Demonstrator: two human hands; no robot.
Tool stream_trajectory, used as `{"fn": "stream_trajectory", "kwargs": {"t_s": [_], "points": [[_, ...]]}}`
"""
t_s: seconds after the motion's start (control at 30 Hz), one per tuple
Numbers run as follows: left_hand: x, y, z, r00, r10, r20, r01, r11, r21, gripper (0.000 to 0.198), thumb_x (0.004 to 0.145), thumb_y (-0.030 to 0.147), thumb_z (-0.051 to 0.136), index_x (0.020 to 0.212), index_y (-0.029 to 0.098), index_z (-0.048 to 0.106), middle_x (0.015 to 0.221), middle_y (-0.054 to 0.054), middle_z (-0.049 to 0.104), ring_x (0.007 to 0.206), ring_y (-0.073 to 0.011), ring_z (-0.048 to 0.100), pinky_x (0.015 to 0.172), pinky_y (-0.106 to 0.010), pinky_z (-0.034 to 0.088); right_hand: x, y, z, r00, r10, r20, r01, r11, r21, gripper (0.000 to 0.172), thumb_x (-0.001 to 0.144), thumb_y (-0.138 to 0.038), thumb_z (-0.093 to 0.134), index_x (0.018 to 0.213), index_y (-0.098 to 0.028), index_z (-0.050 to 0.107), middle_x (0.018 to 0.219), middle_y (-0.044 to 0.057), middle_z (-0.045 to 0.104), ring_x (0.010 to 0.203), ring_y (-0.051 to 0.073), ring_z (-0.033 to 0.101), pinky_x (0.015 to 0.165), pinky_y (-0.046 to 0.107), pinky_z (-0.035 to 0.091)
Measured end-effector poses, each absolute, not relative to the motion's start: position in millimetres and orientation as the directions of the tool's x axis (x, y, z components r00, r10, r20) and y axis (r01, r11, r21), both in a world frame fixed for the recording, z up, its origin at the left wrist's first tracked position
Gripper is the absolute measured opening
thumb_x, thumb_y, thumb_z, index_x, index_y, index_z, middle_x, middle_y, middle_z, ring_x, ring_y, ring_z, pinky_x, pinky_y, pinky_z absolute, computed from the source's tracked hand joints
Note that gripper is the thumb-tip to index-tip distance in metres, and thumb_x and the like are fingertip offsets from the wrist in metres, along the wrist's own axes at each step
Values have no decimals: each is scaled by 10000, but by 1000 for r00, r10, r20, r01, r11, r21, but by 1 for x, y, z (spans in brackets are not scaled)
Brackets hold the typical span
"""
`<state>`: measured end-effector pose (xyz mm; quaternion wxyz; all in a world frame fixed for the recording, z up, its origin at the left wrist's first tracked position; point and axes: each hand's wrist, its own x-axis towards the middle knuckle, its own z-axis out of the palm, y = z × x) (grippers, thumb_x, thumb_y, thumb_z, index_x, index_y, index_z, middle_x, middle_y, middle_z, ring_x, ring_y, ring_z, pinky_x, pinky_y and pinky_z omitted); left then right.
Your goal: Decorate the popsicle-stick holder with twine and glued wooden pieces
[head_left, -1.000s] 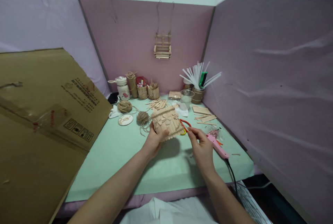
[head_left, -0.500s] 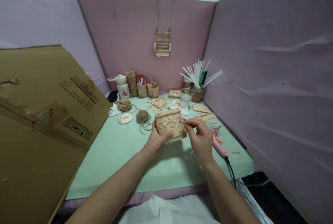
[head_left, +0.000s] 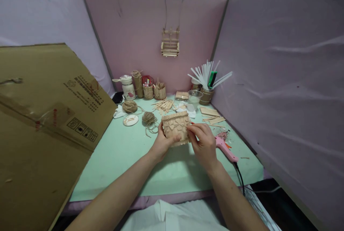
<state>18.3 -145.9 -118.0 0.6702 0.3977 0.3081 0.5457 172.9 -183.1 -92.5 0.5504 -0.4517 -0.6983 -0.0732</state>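
Observation:
My left hand (head_left: 163, 143) is wrapped round the left and lower side of a wooden craft-stick pot (head_left: 176, 127), thumb across its front. The pot is held tilted above the table, with scalloped trim along its edges and raised leaf- or petal-shaped wooden pieces on its front. My right hand (head_left: 202, 143) is closed in a pinch against the pot's right side. A small red bit shows by its fingers; whatever it pinches is too small and hidden to name. Beyond the pot lies a ball of twine (head_left: 149, 118). A pink hot glue gun (head_left: 227, 149) rests right of my right hand.
A large cardboard box (head_left: 53, 123) leans in at left. Along the back stand a white jar (head_left: 128, 88), stick-covered pots (head_left: 159, 92), a clear cup (head_left: 195, 99) and a pot of white glue sticks (head_left: 206, 96). Loose craft sticks (head_left: 164, 105) and a white disc (head_left: 130, 120) lie nearer.
My right hand's fingertips have moved slightly left and down, in against the pot's front right side. The left hand keeps its hold. The whole view has shifted slightly.

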Motion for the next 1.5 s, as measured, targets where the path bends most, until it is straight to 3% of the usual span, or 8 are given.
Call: {"fn": "stream_trajectory", "kwargs": {"t_s": [0.77, 1.13, 1.5], "points": [[19, -147, -114, 216, 976, 12, -476, 94, 874, 1091, 530, 217, 911, 1398, 258, 251, 1419, -174, 494, 1259, -317, 536, 1052, -483, 440, 177, -182, -97, -123, 491, 862, 800, 563, -207, 162, 933, -130, 532, 992, -204, 663, 894, 73, 635, 886, 223, 559, 773, 392, 500], [20, -149, -117, 146, 984, 97, -407, -30, 913, 1188, 529, 212, 906, 1460, 258, 169, 1467, -180, 430, 1290, -304, 517, 1081, -460, 411, 170, -182, -101, -70, 497, 865, 821, 521, -233, 131, 919, -139, 556, 963, -199, 663, 888, 71, 637, 882, 223, 566, 781, 387, 497], [20, -149, -116, 155, 982, 109, -376, -43, 925, 1199, 531, 227, 901, 1464, 254, 148, 1509, -188, 371, 1334, -304, 470, 1095, -441, 396, 168, -182, -102, -51, 506, 861, 810, 525, -261, 145, 923, -142, 548, 1003, -200, 654, 907, 76, 657, 887, 225, 569, 784, 395, 488]]}}
